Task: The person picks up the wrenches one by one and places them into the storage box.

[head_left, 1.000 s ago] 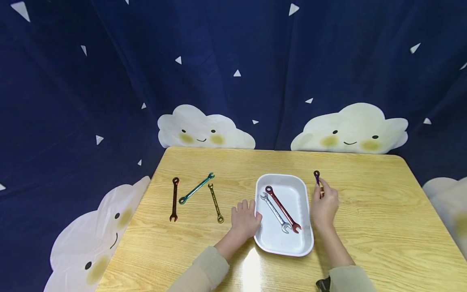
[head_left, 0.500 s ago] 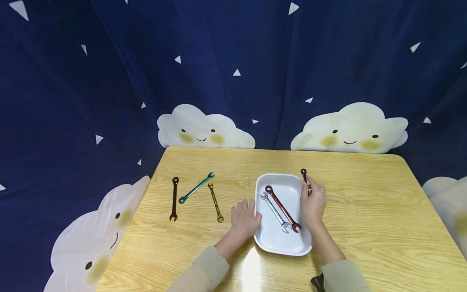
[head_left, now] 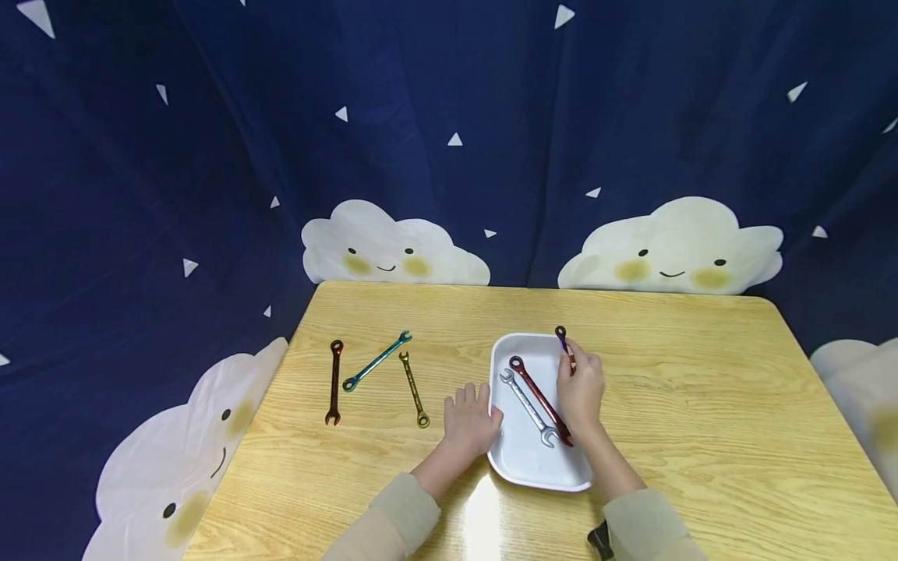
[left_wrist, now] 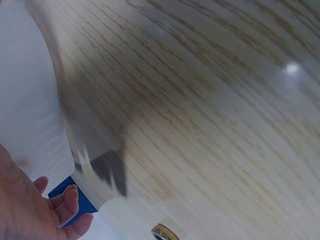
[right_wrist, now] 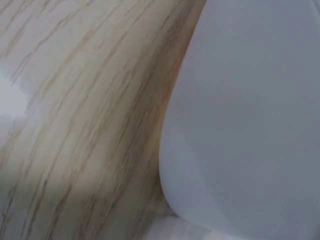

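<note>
My right hand [head_left: 581,389] pinches a purple combination wrench [head_left: 562,335] over the right side of a white tray [head_left: 540,475]; the wrench's ring end points away and its lower part is hidden by the fingers. Inside the tray lie a silver wrench [head_left: 528,407] and a red wrench [head_left: 536,392], side by side and slanted. My left hand [head_left: 468,421] rests against the tray's left rim, thumb at the rim and fingers spread outside. In the left wrist view, the left hand's fingers [left_wrist: 70,205] look loosely bent beside the tray wall [left_wrist: 30,80].
On the wooden table [head_left: 715,405], left of the tray, lie a dark red wrench [head_left: 335,383], a teal wrench [head_left: 377,362] and a yellow-gold wrench [head_left: 414,389]. A dark blue curtain [head_left: 421,93] with clouds hangs behind the table. The right wrist view shows mostly the tray's side.
My right hand has moved left with the purple wrench, from beside the tray to over its right side. The left hand and the other wrenches have stayed put.
</note>
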The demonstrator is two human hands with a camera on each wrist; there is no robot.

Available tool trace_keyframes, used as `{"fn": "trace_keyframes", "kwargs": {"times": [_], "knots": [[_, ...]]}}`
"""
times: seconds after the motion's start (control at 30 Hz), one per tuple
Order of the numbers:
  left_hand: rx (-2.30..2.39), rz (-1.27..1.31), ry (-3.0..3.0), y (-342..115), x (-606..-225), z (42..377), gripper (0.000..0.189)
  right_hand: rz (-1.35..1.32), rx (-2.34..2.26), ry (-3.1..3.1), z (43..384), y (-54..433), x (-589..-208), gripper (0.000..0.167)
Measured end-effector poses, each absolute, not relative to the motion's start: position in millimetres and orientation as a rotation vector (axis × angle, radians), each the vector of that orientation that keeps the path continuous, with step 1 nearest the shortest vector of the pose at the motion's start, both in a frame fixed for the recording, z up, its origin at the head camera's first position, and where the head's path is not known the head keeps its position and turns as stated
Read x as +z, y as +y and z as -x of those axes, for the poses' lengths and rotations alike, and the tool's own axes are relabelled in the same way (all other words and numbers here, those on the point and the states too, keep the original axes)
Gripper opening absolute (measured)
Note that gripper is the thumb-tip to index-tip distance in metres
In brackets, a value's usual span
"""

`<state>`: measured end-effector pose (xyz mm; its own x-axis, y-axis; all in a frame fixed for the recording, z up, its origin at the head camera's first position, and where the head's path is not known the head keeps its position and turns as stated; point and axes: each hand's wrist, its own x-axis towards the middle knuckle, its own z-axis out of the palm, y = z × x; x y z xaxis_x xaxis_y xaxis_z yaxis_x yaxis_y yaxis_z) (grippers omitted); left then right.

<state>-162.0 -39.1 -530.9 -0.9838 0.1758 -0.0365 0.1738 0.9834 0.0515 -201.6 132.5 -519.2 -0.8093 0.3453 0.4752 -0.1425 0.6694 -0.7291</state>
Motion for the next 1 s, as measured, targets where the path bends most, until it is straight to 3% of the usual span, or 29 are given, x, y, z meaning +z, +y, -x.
{"fn": "trace_keyframes", "kwargs": {"times": [1.0], "knots": [[0.099, -0.275, 3.107, -39.1, -532.1, 162.3, 0.031, 0.176, 0.970, -2.469, 202.2, 113.6, -550.2, 0.027]]}}
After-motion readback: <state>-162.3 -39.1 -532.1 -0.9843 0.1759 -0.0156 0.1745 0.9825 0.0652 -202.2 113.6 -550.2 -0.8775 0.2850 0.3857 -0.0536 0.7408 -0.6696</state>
